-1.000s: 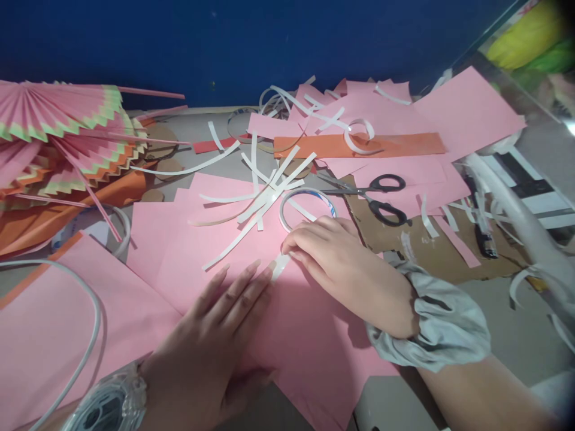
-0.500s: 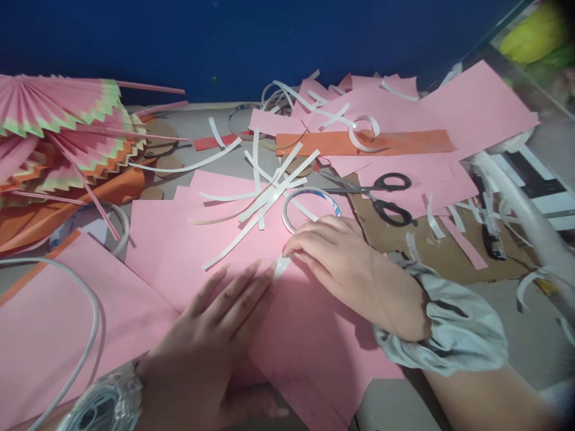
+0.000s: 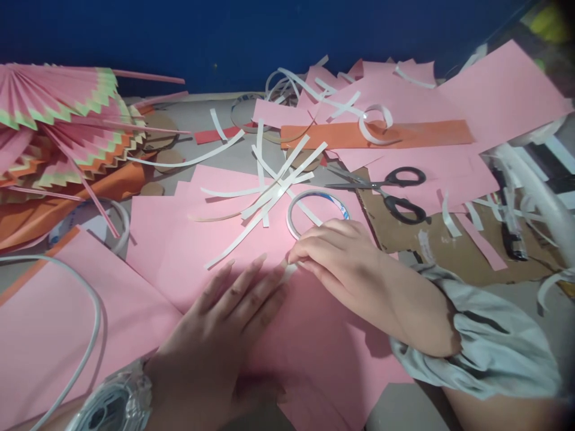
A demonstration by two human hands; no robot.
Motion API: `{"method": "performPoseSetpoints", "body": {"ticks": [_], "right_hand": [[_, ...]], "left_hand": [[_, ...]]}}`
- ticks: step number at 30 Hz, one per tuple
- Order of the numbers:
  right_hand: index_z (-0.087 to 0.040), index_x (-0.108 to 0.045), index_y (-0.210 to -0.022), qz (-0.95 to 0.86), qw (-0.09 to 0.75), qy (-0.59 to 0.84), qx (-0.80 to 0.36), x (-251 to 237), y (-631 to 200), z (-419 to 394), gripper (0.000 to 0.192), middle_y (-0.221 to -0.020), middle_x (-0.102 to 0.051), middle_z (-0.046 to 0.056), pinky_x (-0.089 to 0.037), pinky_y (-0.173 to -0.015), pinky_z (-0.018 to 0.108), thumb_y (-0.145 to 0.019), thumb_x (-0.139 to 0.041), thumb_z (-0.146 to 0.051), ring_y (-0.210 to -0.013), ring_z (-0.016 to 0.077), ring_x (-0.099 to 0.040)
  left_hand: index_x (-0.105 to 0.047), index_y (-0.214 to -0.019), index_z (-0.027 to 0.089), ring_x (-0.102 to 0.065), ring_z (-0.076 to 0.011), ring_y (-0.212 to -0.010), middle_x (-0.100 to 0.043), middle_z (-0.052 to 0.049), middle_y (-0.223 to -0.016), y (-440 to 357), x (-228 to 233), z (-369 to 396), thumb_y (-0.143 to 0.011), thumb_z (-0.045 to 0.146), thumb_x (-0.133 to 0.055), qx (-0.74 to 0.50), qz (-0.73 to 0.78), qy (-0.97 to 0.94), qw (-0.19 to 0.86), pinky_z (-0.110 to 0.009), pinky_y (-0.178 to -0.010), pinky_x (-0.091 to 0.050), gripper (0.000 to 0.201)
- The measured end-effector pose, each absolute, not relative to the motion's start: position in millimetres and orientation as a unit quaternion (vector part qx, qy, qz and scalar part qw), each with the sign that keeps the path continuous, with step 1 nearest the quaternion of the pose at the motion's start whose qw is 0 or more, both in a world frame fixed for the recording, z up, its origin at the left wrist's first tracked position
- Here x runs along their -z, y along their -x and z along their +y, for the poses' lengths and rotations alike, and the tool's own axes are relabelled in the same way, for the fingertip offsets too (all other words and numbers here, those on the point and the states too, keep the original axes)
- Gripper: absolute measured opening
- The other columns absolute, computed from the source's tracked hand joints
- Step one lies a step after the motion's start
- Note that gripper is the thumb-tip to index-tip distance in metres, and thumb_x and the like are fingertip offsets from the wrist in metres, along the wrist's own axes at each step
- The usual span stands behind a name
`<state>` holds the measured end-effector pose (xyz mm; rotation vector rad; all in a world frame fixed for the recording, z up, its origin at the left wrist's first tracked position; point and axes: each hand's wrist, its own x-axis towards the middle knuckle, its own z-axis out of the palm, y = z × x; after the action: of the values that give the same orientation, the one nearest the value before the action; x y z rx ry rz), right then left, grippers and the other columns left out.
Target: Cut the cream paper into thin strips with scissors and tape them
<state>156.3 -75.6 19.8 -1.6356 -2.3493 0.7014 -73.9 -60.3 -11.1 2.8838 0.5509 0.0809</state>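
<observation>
My left hand (image 3: 224, 335) lies flat, fingers spread, pressing on a pink paper sheet (image 3: 314, 341) in the middle of the table. My right hand (image 3: 345, 263) pinches a short white tape strip (image 3: 288, 272) against the same sheet, right beside my left fingertips. A thin roll of double-sided tape (image 3: 318, 209) lies just beyond my right hand. A clear watch (image 3: 112, 401) sits on my left wrist and a grey sleeve cuff (image 3: 485, 347) on my right.
Black-handled scissors (image 3: 395, 191) rest on cardboard (image 3: 449, 245) to the right. Several white backing strips (image 3: 265, 197) are scattered behind. Folded pink paper fans (image 3: 58, 126) sit at the left, an orange strip (image 3: 377, 134) at the back, a white cable (image 3: 85, 323) at the lower left.
Both hands stayed pressed on the pink sheet at the white strip; the view shifted slightly, and my left fingers slid a little toward the right hand.
</observation>
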Motion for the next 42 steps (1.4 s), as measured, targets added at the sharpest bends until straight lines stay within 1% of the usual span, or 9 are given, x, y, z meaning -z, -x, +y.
{"method": "performPoseSetpoints", "body": {"ticks": [4,11,15,20,26,31,42], "right_hand": [[-0.021,-0.054,-0.093,-0.794,0.076,0.555,-0.239,-25.4,-154.6,-75.9,0.017,-0.098,-0.060,0.000,-0.033,-0.086,0.034,-0.086,-0.049,-0.006,-0.093,0.0186,-0.048],[-0.021,-0.050,-0.086,-0.814,0.080,0.545,-0.184,-26.9,-156.3,-77.7,0.019,-0.091,-0.057,0.001,-0.030,-0.086,0.036,-0.078,-0.052,-0.003,-0.089,0.0205,-0.046],[-0.020,-0.049,-0.087,-0.811,0.073,0.546,-0.197,-27.0,-157.1,-78.3,0.022,-0.093,-0.056,0.000,-0.031,-0.084,0.034,-0.078,-0.051,-0.001,-0.089,0.0191,-0.046],[-0.020,-0.051,-0.091,-0.802,0.064,0.552,-0.219,-26.7,-156.7,-78.7,0.023,-0.094,-0.058,-0.001,-0.031,-0.084,0.032,-0.079,-0.051,-0.001,-0.090,0.0173,-0.048],[-0.020,-0.052,-0.090,-0.801,0.063,0.555,-0.213,-27.2,-157.4,-79.3,0.016,-0.096,-0.060,0.001,-0.031,-0.088,0.035,-0.082,-0.050,-0.005,-0.092,0.0187,-0.050],[-0.021,-0.054,-0.090,-0.798,0.074,0.556,-0.221,-27.3,-159.1,-80.3,0.016,-0.094,-0.062,0.001,-0.032,-0.087,0.034,-0.085,-0.047,-0.007,-0.090,0.0184,-0.050],[-0.020,-0.053,-0.088,-0.796,0.084,0.552,-0.233,-27.8,-160.7,-79.8,0.014,-0.090,-0.062,0.000,-0.033,-0.088,0.033,-0.086,-0.048,-0.007,-0.088,0.0174,-0.052]], "left_hand": [[-0.027,-0.142,0.015,-0.017,-0.0278,-0.137,-0.023,-0.005,-0.149,74.8,11.1,-60.5,-0.079,0.068,-0.038,-0.020,0.190,-0.975,0.112,-0.042,-0.112,0.001,0.083],[-0.028,-0.142,0.014,-0.018,-0.0278,-0.137,-0.021,-0.006,-0.150,73.1,8.6,-61.3,-0.080,0.065,-0.040,-0.025,0.189,-0.976,0.105,-0.043,-0.112,-0.001,0.081],[-0.028,-0.142,0.014,-0.018,-0.0281,-0.137,-0.022,-0.006,-0.150,72.3,8.7,-60.9,-0.079,0.067,-0.039,-0.024,0.191,-0.976,0.107,-0.042,-0.112,-0.001,0.083],[-0.029,-0.142,0.014,-0.020,-0.0272,-0.137,-0.024,-0.005,-0.149,71.2,8.2,-61.7,-0.080,0.065,-0.039,-0.027,0.200,-0.973,0.112,-0.042,-0.113,-0.002,0.081],[-0.032,-0.141,0.015,-0.021,-0.0278,-0.136,-0.027,-0.006,-0.148,73.0,8.4,-61.9,-0.080,0.066,-0.039,-0.026,0.199,-0.973,0.115,-0.041,-0.113,-0.001,0.080],[-0.031,-0.141,0.015,-0.021,-0.0275,-0.136,-0.027,-0.006,-0.148,73.2,7.9,-61.7,-0.080,0.065,-0.039,-0.028,0.198,-0.973,0.111,-0.041,-0.113,-0.002,0.079],[-0.033,-0.140,0.014,-0.022,-0.0286,-0.136,-0.025,-0.007,-0.149,72.0,8.0,-60.9,-0.080,0.066,-0.039,-0.023,0.192,-0.974,0.116,-0.042,-0.112,-0.004,0.079]]}}
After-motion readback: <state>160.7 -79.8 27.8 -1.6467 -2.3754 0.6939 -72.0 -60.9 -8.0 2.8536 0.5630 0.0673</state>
